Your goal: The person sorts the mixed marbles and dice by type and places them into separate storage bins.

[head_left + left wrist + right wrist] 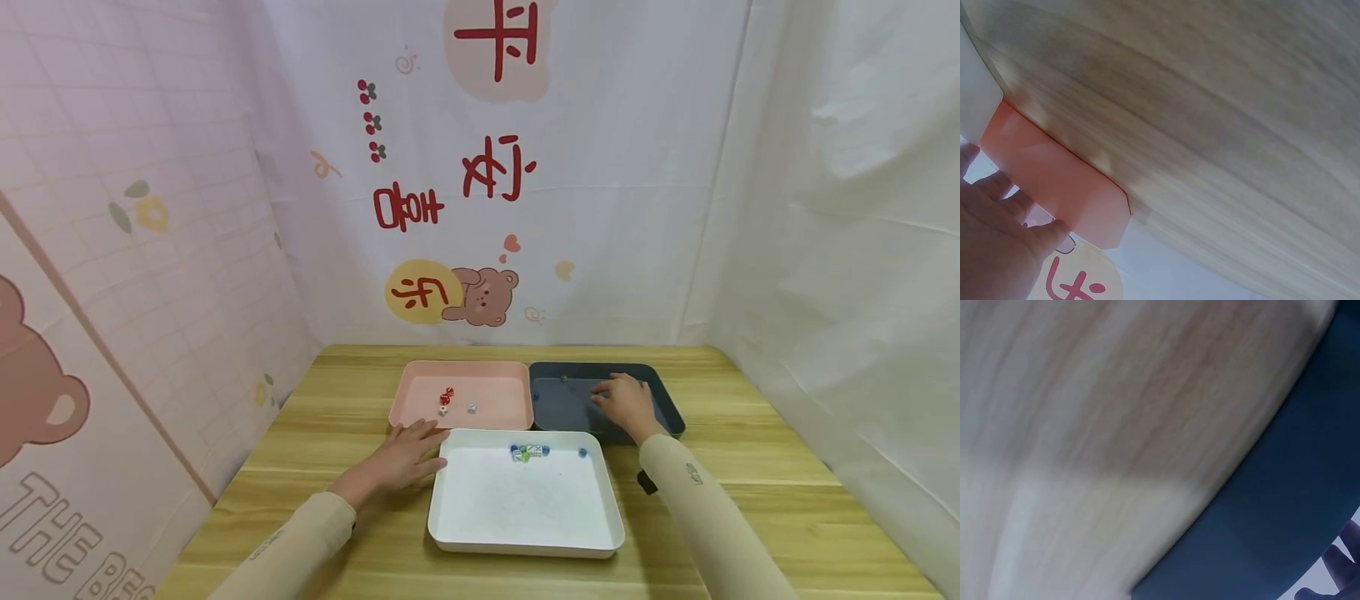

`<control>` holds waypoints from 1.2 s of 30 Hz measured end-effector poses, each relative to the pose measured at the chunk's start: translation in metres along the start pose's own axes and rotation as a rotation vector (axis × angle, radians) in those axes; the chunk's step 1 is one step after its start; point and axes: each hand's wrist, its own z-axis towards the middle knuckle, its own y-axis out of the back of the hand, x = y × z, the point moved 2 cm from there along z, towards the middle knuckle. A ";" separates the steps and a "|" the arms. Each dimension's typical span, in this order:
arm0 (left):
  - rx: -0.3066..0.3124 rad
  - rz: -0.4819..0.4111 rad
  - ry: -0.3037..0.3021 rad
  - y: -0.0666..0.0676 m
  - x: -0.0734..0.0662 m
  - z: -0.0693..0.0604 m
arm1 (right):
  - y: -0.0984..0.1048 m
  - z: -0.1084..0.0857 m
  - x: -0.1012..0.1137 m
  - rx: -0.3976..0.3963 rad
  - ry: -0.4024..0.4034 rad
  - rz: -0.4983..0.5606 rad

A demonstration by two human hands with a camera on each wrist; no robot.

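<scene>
My left hand (401,460) rests with fingers spread between the pink tray (491,379) and the left edge of the white tray (525,512); in the left wrist view the hand (1004,237) is beside the pink tray's wall (1060,181). Over the dark blue tray (551,412) my right hand (628,406) reaches with its fingers extended, and I see nothing held. Only the fingertips of the right hand (1338,565) show beside the dark tray's wall (1260,506) in the right wrist view. Near the white tray's back edge lie blue dice (582,452), a green one (526,456) and clear patterned ones (535,451).
Red dice (446,399) and white dice (472,408) are in the pink tray. Small dark pieces (536,396) lie in the dark tray. The wooden table (750,467) is enclosed by printed white cloth (615,250) at the back and sides.
</scene>
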 end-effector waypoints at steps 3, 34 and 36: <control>0.003 0.001 0.008 0.000 -0.001 0.001 | 0.001 -0.001 -0.003 0.014 -0.004 0.001; -0.003 0.021 0.017 -0.001 -0.002 0.001 | 0.004 -0.014 0.006 0.022 0.124 0.062; -0.002 0.021 0.018 -0.001 -0.002 0.001 | 0.004 -0.015 0.008 0.019 0.135 0.073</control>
